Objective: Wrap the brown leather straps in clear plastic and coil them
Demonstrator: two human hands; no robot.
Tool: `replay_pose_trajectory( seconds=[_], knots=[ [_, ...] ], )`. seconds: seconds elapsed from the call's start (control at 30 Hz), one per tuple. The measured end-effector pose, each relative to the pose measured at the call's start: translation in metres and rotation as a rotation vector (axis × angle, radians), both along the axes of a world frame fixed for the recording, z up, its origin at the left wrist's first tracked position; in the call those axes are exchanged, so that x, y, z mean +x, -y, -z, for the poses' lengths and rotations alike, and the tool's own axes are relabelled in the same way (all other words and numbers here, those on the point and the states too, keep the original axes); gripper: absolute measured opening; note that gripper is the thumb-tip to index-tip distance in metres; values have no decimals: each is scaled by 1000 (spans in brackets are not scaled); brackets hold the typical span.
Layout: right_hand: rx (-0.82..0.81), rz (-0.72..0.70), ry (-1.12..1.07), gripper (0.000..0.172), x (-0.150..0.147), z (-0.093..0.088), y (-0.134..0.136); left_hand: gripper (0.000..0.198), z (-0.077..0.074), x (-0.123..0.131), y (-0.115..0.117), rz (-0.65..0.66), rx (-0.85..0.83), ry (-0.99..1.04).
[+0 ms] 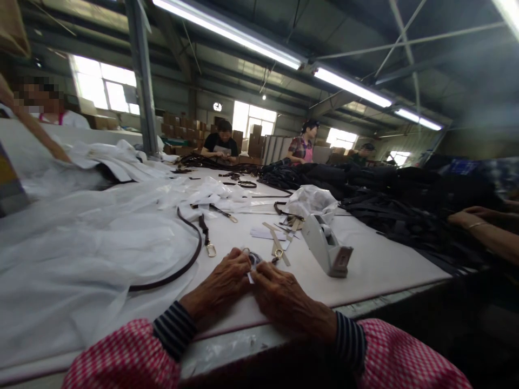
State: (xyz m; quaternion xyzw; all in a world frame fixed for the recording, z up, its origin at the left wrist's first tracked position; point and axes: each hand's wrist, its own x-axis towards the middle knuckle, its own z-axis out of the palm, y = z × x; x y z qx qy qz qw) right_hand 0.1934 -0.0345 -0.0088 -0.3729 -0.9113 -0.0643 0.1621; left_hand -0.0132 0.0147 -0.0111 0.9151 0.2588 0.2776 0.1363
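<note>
Close together over the white tabletop, my left hand (223,278) and my right hand (279,292) both have their fingers closed. Between the fingertips shows a small dark and whitish piece (254,260), with a white strip poking out below it. My fingers hide most of it, so its kind is unclear. Just beyond my right hand lies a gold-coloured ring clasp (278,253) on a short dark strap. A grey tape dispenser (326,247) stands to the right. Left of my hands lie a dark strap with a gold clasp (211,250) and a long curved brown strap (170,278).
Clear plastic bags (133,232) cover the table's left side. Paper and card strips (273,237) lie ahead, near a crumpled plastic bag (311,201). Black straps and bags (389,210) pile up at right, beside a co-worker's arm (486,227). Other people work farther back.
</note>
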Motion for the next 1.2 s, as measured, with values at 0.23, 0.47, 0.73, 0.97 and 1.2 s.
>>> replay_pose_trajectory(
  seconds=[0.23,0.47,0.73,0.97,1.2],
  knots=[
    [22,54,-167,46,6,18,11,15,-17,-10,7,10,-99,21],
    [8,51,-155,46,5,13,11,9,-14,-13,0,45,-170,0],
    [-12,68,-172,48,6,15,11,10,-9,-11,0,70,-52,15],
    [-18,99,-134,49,6,13,12,11,13,-10,-12,25,29,18],
    [-27,120,-103,43,1,-1,19,15,12,-10,-8,14,33,82]
  ],
)
